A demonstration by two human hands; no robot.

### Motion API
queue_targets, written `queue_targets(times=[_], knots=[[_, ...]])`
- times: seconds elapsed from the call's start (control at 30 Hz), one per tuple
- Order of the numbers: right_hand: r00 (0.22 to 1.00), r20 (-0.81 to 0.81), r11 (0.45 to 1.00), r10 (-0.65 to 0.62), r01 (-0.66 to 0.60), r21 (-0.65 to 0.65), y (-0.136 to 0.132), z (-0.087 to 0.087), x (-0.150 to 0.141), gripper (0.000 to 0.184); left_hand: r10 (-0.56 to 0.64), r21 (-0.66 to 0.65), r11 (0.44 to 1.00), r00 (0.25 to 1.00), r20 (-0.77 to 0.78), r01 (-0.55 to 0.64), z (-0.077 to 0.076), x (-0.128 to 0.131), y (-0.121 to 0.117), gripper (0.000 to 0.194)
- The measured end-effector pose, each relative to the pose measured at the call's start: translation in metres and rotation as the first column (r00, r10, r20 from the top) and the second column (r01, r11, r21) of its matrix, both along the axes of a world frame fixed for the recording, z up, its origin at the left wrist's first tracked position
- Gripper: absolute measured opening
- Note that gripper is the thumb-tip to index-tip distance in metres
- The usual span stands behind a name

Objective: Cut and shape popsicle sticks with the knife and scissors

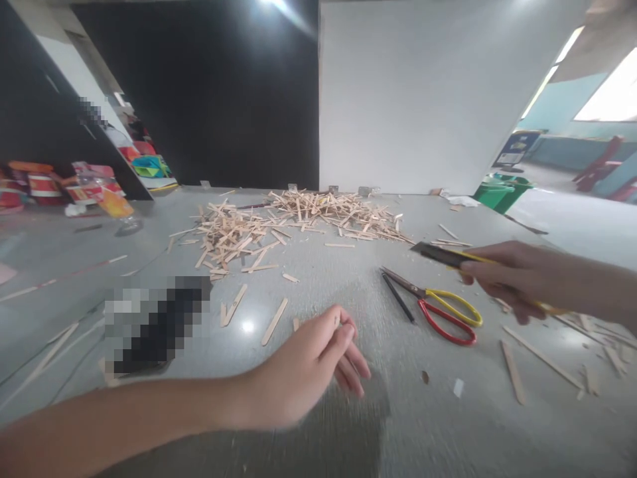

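- Holding a yellow-handled utility knife (448, 255) in a closed grip, the right hand (512, 275) hovers over the right side of the grey surface (348, 292), blade end pointing left toward the far stick pile.
- The left hand (313, 362) reaches in from the near left with fingers loosely curled and narrow; it seems to pinch a small bit of wood at the fingertips, though blur leaves that uncertain.
- Done well, a cut with this knife calls for the piece to lie flat on the surface, the blade to travel away from the steadying fingers, and pressure to stay light so thin wood does not split.
- One pair of scissors (438, 309) with a red and a yellow loop lies between the two hands, blades pointing to the far left.
- One dark pencil (398, 299) lies just beside the scissors on their left, roughly parallel to the blades.
- One broad heap of wooden sticks (293, 216) spreads across the far middle, far too many to count.
- About three loose sticks (275, 321) lie near the left hand, just beyond it.
- Several more cut sticks (512, 372) and offcuts scatter under and near the right forearm; no exact number can be read.
- One green bin (500, 192) stands beyond the far right edge.
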State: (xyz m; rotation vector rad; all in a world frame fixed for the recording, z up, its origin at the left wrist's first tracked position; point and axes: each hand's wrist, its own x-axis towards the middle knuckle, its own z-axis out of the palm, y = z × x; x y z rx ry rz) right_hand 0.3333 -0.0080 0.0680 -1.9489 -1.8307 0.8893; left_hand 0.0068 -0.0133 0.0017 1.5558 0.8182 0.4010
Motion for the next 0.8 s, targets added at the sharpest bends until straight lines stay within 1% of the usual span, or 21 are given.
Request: queue_targets(times=[0.1,0.17,0.23,0.3,0.37,0.4,0.43,0.47,0.53,0.6,0.73,0.8], knots=[[0.980,0.117,0.987,0.158,-0.152,-0.056,-0.004,-0.006,-0.024,0.045,0.043,0.078,0.996,0.993,-0.109,-0.035,-0.010,-0.002,0.011,0.049],[0.955,0.172,0.970,0.242,-0.238,-0.046,-0.008,-0.007,-0.037,0.047,0.095,0.093,0.992,0.988,-0.123,-0.084,-0.014,-0.005,0.019,0.053],[0.939,0.202,0.959,0.280,-0.283,-0.014,-0.013,-0.008,-0.044,0.050,0.136,0.080,0.989,0.984,-0.119,-0.127,-0.016,-0.007,0.026,0.056],[0.941,0.193,0.960,0.277,-0.280,-0.012,-0.015,-0.012,-0.042,0.044,0.147,0.042,0.989,0.984,-0.101,-0.143,-0.017,-0.007,0.031,0.052],[0.966,0.079,0.969,0.245,-0.243,-0.035,-0.014,-0.018,-0.036,0.030,0.121,-0.005,0.993,0.988,-0.099,-0.122,-0.019,-0.005,0.033,0.044],[0.974,-0.018,0.974,0.224,-0.225,-0.042,-0.011,-0.021,-0.032,0.034,0.100,-0.026,0.994,0.989,-0.106,-0.103,-0.020,-0.004,0.033,0.041],[0.970,-0.125,0.976,0.208,-0.214,-0.036,-0.008,-0.024,-0.029,0.041,0.081,-0.039,0.996,0.990,-0.117,-0.086,-0.022,-0.003,0.033,0.038],[0.959,-0.219,0.982,0.180,-0.190,-0.026,-0.005,-0.027,-0.026,0.044,0.065,-0.044,0.997,0.990,-0.127,-0.071,-0.024,-0.002,0.033,0.036],[0.920,-0.379,0.994,0.105,-0.110,0.009,0.001,-0.029,-0.024,0.037,0.040,-0.019,0.999,0.990,-0.134,-0.043,-0.030,0.000,0.032,0.032],[0.871,-0.489,0.999,0.040,-0.026,0.036,0.006,-0.028,-0.025,0.032,0.007,0.033,0.999,0.991,-0.136,-0.003,-0.036,0.001,0.031,0.027],[0.742,-0.671,0.988,0.013,0.096,0.124,0.008,-0.024,-0.031,0.025,-0.032,0.194,0.979,0.982,-0.186,0.068,-0.045,0.002,0.028,0.013],[0.677,-0.736,0.965,0.019,0.181,0.192,0.008,-0.024,-0.033,0.034,-0.018,0.307,0.948,0.975,-0.223,0.088,-0.048,0.001,0.026,0.008]])
